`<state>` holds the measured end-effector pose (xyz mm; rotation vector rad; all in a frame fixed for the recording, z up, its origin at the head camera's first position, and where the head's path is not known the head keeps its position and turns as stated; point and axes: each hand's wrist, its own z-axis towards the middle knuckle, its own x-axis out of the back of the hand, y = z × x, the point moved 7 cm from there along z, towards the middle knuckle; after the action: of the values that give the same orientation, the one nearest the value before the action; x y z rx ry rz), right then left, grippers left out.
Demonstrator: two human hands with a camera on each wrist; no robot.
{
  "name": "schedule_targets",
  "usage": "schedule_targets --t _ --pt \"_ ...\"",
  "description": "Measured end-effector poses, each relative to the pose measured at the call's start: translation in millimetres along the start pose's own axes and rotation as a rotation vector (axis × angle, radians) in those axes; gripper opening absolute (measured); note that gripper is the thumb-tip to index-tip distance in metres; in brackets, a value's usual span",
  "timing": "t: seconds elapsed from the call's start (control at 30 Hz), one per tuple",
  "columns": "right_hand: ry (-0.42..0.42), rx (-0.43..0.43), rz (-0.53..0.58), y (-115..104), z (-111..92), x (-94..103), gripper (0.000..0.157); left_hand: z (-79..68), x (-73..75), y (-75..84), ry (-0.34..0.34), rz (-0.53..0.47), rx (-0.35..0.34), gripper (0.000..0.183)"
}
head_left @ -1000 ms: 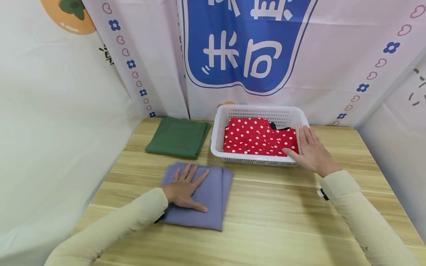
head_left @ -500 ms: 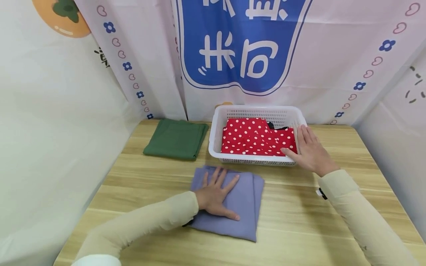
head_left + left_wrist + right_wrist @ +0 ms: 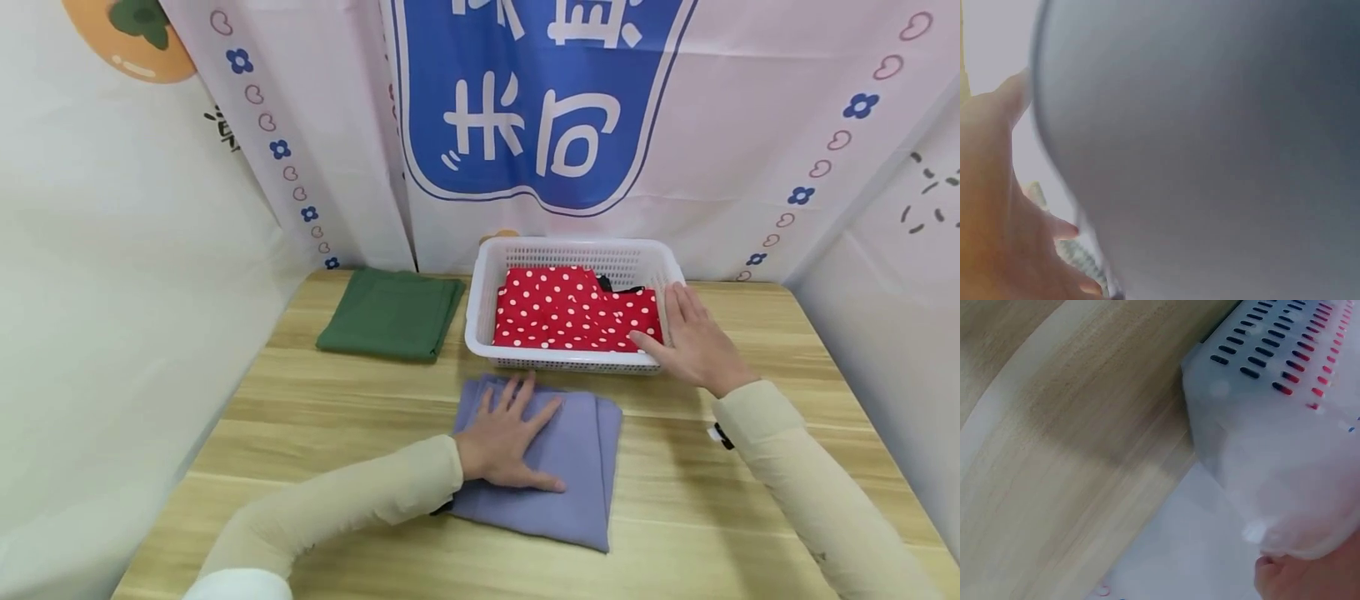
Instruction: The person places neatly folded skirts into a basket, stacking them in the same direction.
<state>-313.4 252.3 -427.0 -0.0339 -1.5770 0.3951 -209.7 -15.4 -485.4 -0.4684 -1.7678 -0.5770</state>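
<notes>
A left hand (image 3: 510, 442) lies flat, fingers spread, on a folded purple cloth (image 3: 570, 475) just before a basket (image 3: 480, 321), whose corner the flat right hand (image 3: 693, 342) touches. Soft, light cloth probably slides easily; its folded edges look best to grasp.

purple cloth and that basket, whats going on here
A person works at a wooden table. Their left hand lies flat, fingers spread, on a folded purple cloth just in front of a white basket. Their right hand rests against the basket's right front corner, thumb on the rim. Inside the basket lies a folded red polka-dot cloth. A folded green cloth sits on the table to the basket's left, untouched.
</notes>
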Motion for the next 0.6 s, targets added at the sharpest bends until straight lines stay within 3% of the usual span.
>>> schedule_targets --t 0.17,0.33,0.47,0.6 --pt "0.034 -0.005 0.107 -17.2 -18.8 16.8 0.096 -18.4 25.7 -17.5 0.135 -0.048 -0.082 0.093" --pt "0.062 0.063 0.262 -49.6 -52.3 48.4 0.087 -47.2 51.3 -52.8 0.239 -0.186 -0.018 0.077" --pt "0.007 0.047 0.33 -68.0 -81.0 71.2 0.082 -67.0 66.7 -82.1 0.235 -0.274 0.063 0.077" --pt "-0.053 0.045 0.324 -77.0 -101.1 74.2 0.074 -81.7 70.9 -100.1 0.179 -0.329 0.091 0.084"
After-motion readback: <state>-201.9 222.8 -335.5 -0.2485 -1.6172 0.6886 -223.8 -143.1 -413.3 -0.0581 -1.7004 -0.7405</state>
